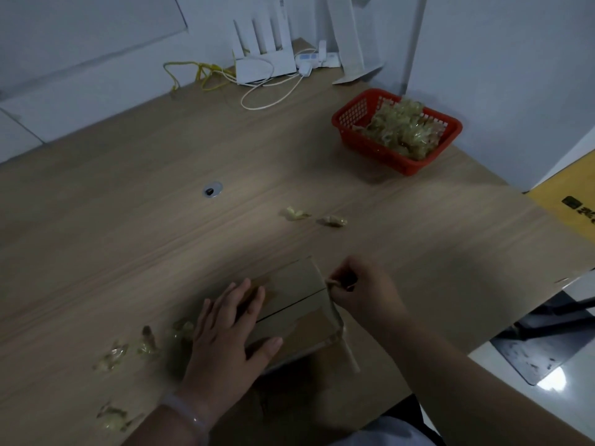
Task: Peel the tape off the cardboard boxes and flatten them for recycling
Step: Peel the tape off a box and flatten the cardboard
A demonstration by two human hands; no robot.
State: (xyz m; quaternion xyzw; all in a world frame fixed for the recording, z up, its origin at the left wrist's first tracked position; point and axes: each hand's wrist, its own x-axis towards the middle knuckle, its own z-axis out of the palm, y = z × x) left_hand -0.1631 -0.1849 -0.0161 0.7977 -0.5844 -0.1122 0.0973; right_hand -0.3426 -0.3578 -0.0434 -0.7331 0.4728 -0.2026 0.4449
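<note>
**Two hands peel tape from a small cardboard box on a wooden worktop**

A dim view looks down from head height. A small cardboard box [291, 305] lies near the front edge of the wooden worktop [128, 220], its top flaps closed along a dark seam. The left hand [228, 329], with a pale bracelet [186, 413] at the wrist, lies flat on the left part of the box, fingers straight and spread. The right hand [357, 291] sits at the box's right edge, thumb and fingers curled together, pinching the end of a clear tape strip [338, 326]. The strip runs down along that right edge towards the person.

To the left of the box, several crumpled tape wads [148, 344] lie scattered on the worktop. Two more tape scraps [297, 214] lie farther back, well apart from the box. A red plastic basket [383, 154] stands at the far right, heaped with crumpled tape [402, 130]. At the back, against the wall, stands a white router [264, 56] with upright antennas, with a yellow cable [193, 72] and a looped white cable [273, 98] beside it. A yellow cardboard sheet [566, 204] with dark print shows at the right edge.
</note>
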